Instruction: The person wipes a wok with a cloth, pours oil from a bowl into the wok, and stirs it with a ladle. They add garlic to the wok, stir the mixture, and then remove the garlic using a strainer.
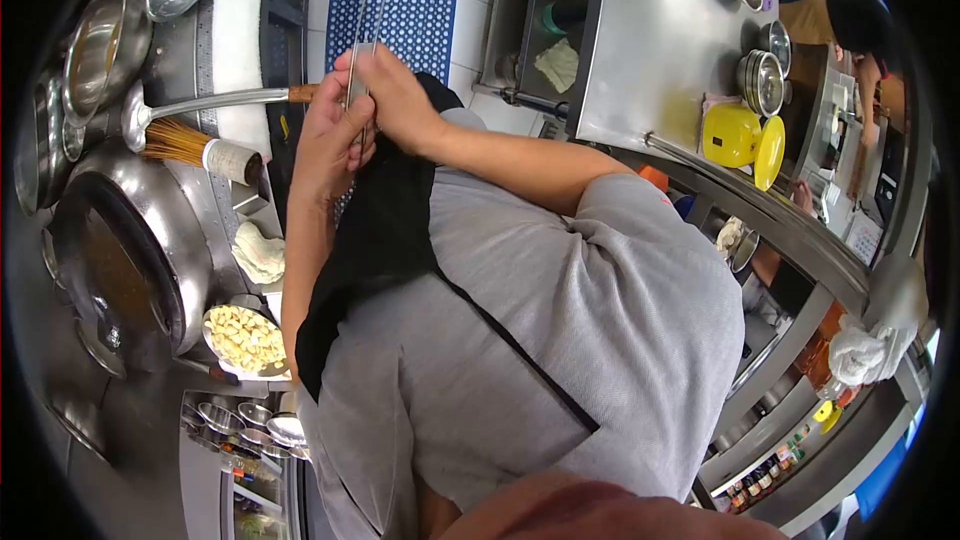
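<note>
Close together in front of the black apron, both my hands are closed around a pair of long, thin metal chopsticks [368, 0]. My left hand [325, 135] wraps the lower part, with its thumb along the metal. Against it, my right hand [395, 100] grips the same chopsticks from the other side. Their thin ends point away from me, over a blue perforated mat [410, 10]. Just left of my hands lies a ladle [220, 102], its wooden handle end close to my left fingers. A bamboo wok brush [178, 143] rests below the ladle.
On the left stands a wok [125, 260] with brownish liquid, near metal bowls [100, 50]. A bowl of pale chopped pieces [243, 338] sits by my left elbow. To the right are a steel counter [650, 50], a yellow container [730, 135] and another person [855, 25].
</note>
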`<state>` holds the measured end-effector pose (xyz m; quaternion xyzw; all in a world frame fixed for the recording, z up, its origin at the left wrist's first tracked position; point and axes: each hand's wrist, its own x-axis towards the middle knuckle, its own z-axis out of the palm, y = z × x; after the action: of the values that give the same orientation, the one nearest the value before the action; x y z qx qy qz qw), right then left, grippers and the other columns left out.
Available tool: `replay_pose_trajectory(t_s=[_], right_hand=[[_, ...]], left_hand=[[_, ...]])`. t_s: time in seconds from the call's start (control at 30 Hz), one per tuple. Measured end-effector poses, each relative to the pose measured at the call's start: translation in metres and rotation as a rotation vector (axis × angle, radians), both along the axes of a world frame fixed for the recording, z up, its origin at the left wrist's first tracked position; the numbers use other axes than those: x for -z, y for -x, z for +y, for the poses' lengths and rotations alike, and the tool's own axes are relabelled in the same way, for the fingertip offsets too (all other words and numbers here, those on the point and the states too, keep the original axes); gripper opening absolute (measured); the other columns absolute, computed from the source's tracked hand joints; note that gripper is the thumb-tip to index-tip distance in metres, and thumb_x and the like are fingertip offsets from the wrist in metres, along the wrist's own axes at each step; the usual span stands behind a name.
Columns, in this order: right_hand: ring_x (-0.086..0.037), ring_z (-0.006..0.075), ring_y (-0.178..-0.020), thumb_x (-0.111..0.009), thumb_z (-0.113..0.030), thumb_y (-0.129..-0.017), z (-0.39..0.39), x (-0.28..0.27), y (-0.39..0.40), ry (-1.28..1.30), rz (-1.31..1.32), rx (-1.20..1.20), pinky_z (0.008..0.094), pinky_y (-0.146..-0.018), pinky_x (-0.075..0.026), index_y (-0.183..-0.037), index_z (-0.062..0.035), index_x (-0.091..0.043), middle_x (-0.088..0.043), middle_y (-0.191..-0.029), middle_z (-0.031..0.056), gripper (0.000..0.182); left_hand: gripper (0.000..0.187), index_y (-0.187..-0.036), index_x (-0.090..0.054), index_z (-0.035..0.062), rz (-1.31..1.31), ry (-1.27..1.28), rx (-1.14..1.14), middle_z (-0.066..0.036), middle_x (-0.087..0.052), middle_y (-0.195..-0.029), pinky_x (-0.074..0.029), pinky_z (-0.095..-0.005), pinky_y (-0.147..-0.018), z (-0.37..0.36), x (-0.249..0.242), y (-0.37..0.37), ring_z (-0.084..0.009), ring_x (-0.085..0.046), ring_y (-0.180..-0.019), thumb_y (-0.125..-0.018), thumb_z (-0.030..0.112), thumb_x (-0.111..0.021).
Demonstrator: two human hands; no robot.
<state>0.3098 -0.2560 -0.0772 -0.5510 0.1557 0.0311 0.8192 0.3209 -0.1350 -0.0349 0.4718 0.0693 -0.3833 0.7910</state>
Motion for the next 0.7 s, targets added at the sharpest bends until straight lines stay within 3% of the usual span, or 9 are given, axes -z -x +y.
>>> replay_pose_trajectory(t_s=[0.17,0.2,0.23,0.33,0.37,0.4,0.47,0.5,0.7], right_hand=[[-0.054,0.0148,-0.067,-0.039,-0.040,-0.100,-0.076,0.152,-0.029,0.014,0.563,0.304,0.0308,-0.060,-0.048,-0.081,-0.0060,-0.068,-0.065,-0.080,0.0065,0.048],[-0.054,0.0152,-0.060,-0.049,-0.031,-0.094,-0.108,0.256,-0.021,0.261,0.530,0.405,0.0323,-0.054,-0.048,-0.078,-0.0051,-0.068,-0.064,-0.074,0.0070,0.036],[-0.063,0.0213,-0.063,-0.054,-0.021,-0.087,-0.129,0.230,-0.015,0.496,0.795,0.454,0.0380,-0.056,-0.052,-0.079,-0.0022,-0.069,-0.068,-0.076,0.0113,0.026],[-0.070,0.0338,-0.086,-0.057,-0.024,-0.084,-0.241,0.376,0.040,1.302,1.054,0.251,0.0428,-0.076,-0.056,-0.084,-0.0052,-0.073,-0.071,-0.092,0.0204,0.024],[-0.063,0.0350,-0.103,-0.057,-0.026,-0.085,-0.283,0.492,0.076,1.659,1.104,0.232,0.0434,-0.085,-0.052,-0.095,-0.0049,-0.070,-0.068,-0.098,0.0176,0.027],[-0.053,0.0358,-0.114,-0.055,-0.028,-0.086,-0.264,0.363,0.040,1.342,1.471,0.624,0.0446,-0.088,-0.048,-0.107,-0.0048,-0.064,-0.061,-0.110,0.0164,0.032],[-0.051,0.0351,-0.109,-0.056,-0.031,-0.084,-0.304,0.368,0.060,1.528,1.370,0.546,0.0457,-0.089,-0.045,-0.107,-0.0057,-0.062,-0.049,-0.127,0.0192,0.035],[-0.052,0.0336,-0.109,-0.059,-0.041,-0.083,-0.321,0.377,0.050,1.379,1.514,0.932,0.0456,-0.089,-0.045,-0.110,-0.0064,-0.062,-0.054,-0.120,0.0174,0.044],[-0.057,0.0344,-0.109,-0.070,-0.031,-0.078,-0.341,0.382,0.062,1.337,1.453,0.440,0.0446,-0.088,-0.050,-0.115,-0.0083,-0.064,-0.060,-0.114,0.0193,0.044]], left_hand=[[0.029,-0.118,-0.053,0.0050,0.077,-0.075,0.124,0.007,-0.046,-0.063,-0.024,-0.0170,-0.036,-0.001,0.023,-0.006,0.0009,-0.033,-0.041,-0.096,0.021,-0.061],[0.029,-0.118,-0.053,0.0049,0.097,-0.105,0.129,0.007,-0.046,-0.063,-0.024,-0.0170,-0.037,-0.004,0.029,-0.006,0.0009,-0.033,-0.041,-0.095,0.021,-0.061],[0.027,-0.116,-0.054,0.0047,0.116,-0.069,0.129,0.007,-0.046,-0.064,-0.024,-0.0173,-0.037,-0.004,0.037,-0.006,0.0011,-0.033,-0.041,-0.095,0.021,-0.061],[0.026,-0.116,-0.054,0.0045,0.210,-0.167,0.118,0.008,-0.046,-0.064,-0.025,-0.0174,-0.037,-0.004,0.045,-0.006,0.0010,-0.033,-0.042,-0.095,0.020,-0.060],[0.026,-0.116,-0.054,0.0047,0.252,-0.204,0.105,0.008,-0.046,-0.064,-0.024,-0.0179,-0.036,-0.003,0.045,-0.007,0.0009,-0.033,-0.042,-0.095,0.019,-0.060],[0.027,-0.116,-0.053,0.0042,0.270,-0.230,0.105,0.007,-0.045,-0.064,-0.024,-0.0178,-0.036,-0.003,0.046,-0.008,0.0004,-0.033,-0.041,-0.095,0.019,-0.060],[0.029,-0.117,-0.052,0.0031,0.299,-0.271,0.110,0.006,-0.045,-0.062,-0.025,-0.0175,-0.037,-0.003,0.057,-0.012,-0.0007,-0.033,-0.040,-0.095,0.020,-0.059],[0.027,-0.116,-0.053,0.0041,0.323,-0.252,0.099,0.006,-0.045,-0.063,-0.024,-0.0178,-0.037,-0.004,0.065,-0.012,-0.0002,-0.033,-0.042,-0.094,0.019,-0.059],[0.024,-0.115,-0.054,0.0047,0.297,-0.228,0.112,0.008,-0.046,-0.065,-0.024,-0.0194,-0.041,-0.016,0.095,-0.013,-0.0002,-0.034,-0.046,-0.096,0.019,-0.058]])
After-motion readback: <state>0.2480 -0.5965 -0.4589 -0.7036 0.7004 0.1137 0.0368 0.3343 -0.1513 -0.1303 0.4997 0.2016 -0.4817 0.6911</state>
